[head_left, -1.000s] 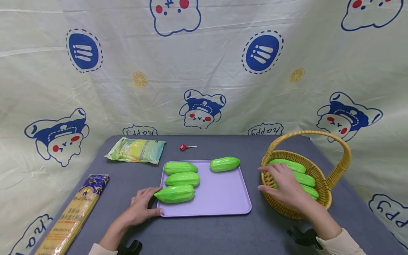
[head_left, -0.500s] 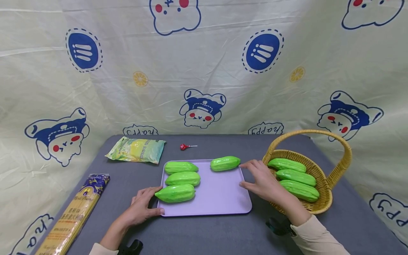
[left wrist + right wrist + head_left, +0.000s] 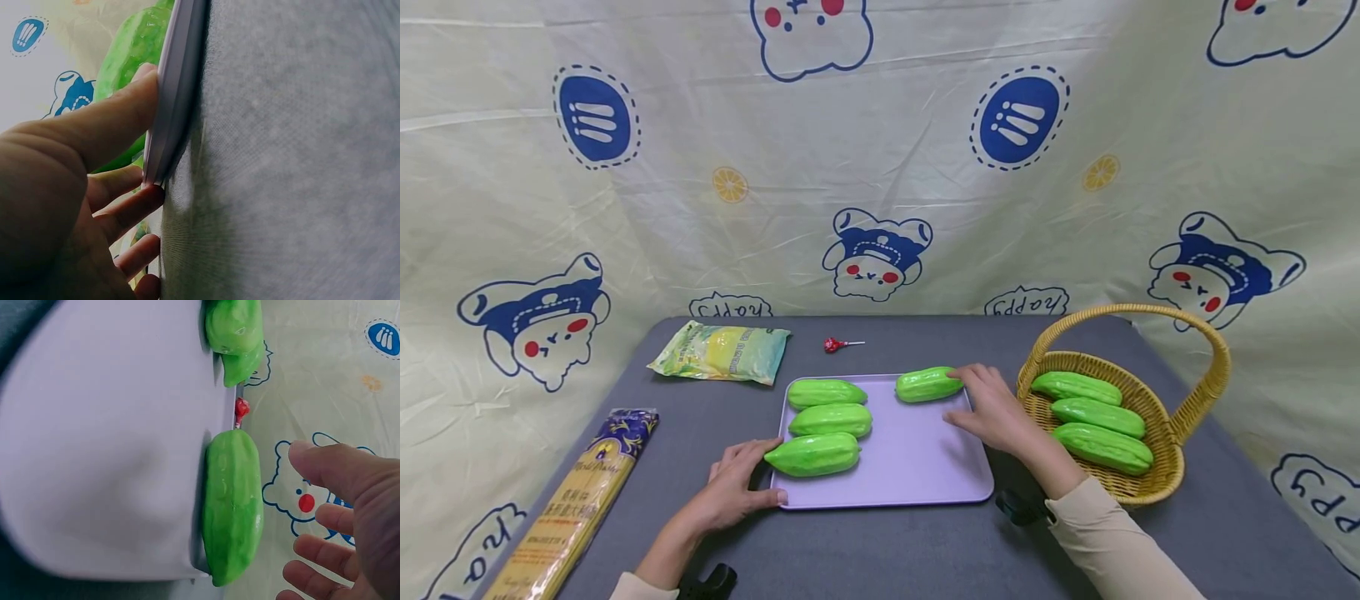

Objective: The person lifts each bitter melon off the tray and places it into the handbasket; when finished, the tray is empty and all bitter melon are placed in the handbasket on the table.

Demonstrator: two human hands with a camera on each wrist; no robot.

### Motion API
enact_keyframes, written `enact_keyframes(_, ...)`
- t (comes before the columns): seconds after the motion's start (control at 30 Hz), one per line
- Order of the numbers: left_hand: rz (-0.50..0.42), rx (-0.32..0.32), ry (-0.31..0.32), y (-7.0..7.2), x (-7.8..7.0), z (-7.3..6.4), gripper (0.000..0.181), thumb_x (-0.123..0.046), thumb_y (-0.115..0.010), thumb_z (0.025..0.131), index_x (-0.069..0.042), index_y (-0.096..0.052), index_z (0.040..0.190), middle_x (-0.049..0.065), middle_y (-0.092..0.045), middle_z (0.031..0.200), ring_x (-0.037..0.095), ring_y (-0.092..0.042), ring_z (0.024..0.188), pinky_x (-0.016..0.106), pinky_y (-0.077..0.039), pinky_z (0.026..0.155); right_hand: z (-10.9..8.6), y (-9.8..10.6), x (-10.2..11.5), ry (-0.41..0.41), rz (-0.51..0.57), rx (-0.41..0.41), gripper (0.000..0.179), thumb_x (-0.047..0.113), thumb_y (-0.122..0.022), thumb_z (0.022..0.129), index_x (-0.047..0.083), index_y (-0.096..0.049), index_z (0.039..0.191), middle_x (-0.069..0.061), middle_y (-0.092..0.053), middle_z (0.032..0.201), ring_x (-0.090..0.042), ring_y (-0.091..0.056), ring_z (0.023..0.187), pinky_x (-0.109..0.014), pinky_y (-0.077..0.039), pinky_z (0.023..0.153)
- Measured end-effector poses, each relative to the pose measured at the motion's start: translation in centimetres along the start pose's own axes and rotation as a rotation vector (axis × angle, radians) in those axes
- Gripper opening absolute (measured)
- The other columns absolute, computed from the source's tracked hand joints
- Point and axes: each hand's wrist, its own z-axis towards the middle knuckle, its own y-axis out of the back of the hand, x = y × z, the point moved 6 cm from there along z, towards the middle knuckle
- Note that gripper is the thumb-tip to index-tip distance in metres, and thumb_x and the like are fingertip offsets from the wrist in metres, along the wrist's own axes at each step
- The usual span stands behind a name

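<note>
In the head view, a lilac tray [image 3: 917, 467] carries three plump green cucumber-like vegetables stacked in a column at its left; the nearest vegetable [image 3: 812, 455] overhangs the left rim. Another such vegetable [image 3: 927, 384] lies alone at the tray's back right corner. My left hand [image 3: 735, 487] holds the tray's left edge, thumb on the rim [image 3: 172, 94] in the left wrist view. Over the tray's right side hovers my right hand [image 3: 994, 412], fingers spread around nothing. The right wrist view shows a gap between these fingers and the lone vegetable [image 3: 232, 503].
A wicker basket [image 3: 1168, 475] with a tall handle stands to the right, holding three more green vegetables [image 3: 1101, 446]. Behind the tray lie a yellow-green packet [image 3: 722, 352] and a red lollipop [image 3: 832, 345]. A long pasta packet [image 3: 576, 508] lies at left.
My right hand has left the basket and moved leftward to the lone vegetable on the tray. Three vegetables now show uncovered in the basket. My left hand has stayed in place.
</note>
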Motion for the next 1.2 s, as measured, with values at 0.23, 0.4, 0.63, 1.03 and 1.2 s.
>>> enact_keyframes(0.23, -0.005, 0.004, 0.014, 0.0, 0.1, 0.1, 0.080, -0.038, -0.078, 0.073, -0.015, -0.043, 0.141, 0.016, -0.041, 0.145, 0.038, -0.022, 0.134, 0.061, -0.012, 0.102, 1.6, -1.3, -0.4, -0.045, 0.002, 0.022, 0.061, 0.025, -0.077, 0.075, 0.004, -0.054, 0.128, -0.018, -0.054, 0.125, -0.036, -0.047, 0.115, -0.052, -0.040, 0.093)
enact_keyframes(0.4, -0.003, 0.009, 0.020, -0.1, 0.2, 0.2, 0.079, -0.039, -0.078, 0.073, -0.016, -0.043, 0.141, 0.014, -0.042, 0.145, 0.038, -0.023, 0.134, 0.061, -0.013, 0.102, 2.6, -2.0, -0.8, -0.070, 0.004, 0.033, 0.062, 0.025, -0.077, 0.075, 0.004, -0.053, 0.129, -0.019, -0.054, 0.126, -0.036, -0.047, 0.114, -0.051, -0.039, 0.093)
enact_keyframes(0.63, -0.005, 0.018, 0.028, -0.1, 0.3, 0.1, 0.079, -0.039, -0.077, 0.074, -0.016, -0.043, 0.141, 0.014, -0.041, 0.145, 0.038, -0.023, 0.134, 0.060, -0.014, 0.102, 3.7, -2.8, -1.3, -0.103, -0.020, 0.078, 0.063, 0.026, -0.076, 0.077, 0.005, -0.051, 0.131, -0.021, -0.051, 0.130, -0.039, -0.044, 0.120, -0.054, -0.037, 0.098)
enact_keyframes(1.03, -0.009, 0.009, 0.016, -0.2, 0.4, 0.2, 0.079, -0.039, -0.077, 0.074, -0.016, -0.043, 0.141, 0.014, -0.041, 0.145, 0.038, -0.023, 0.134, 0.061, -0.013, 0.102, 4.8, -3.8, -1.9, -0.133, -0.034, 0.138, 0.063, 0.026, -0.075, 0.078, 0.006, -0.050, 0.133, -0.020, -0.050, 0.133, -0.038, -0.044, 0.119, -0.053, -0.036, 0.097)
enact_keyframes(1.2, -0.016, 0.002, 0.007, -0.2, 0.4, 0.1, 0.078, -0.038, -0.078, 0.074, -0.016, -0.044, 0.141, 0.014, -0.042, 0.144, 0.038, -0.023, 0.134, 0.060, -0.013, 0.102, 5.1, -4.0, -2.2, -0.141, -0.035, 0.150, 0.063, 0.027, -0.074, 0.079, 0.006, -0.050, 0.133, -0.020, -0.050, 0.133, -0.038, -0.043, 0.121, -0.054, -0.035, 0.097)
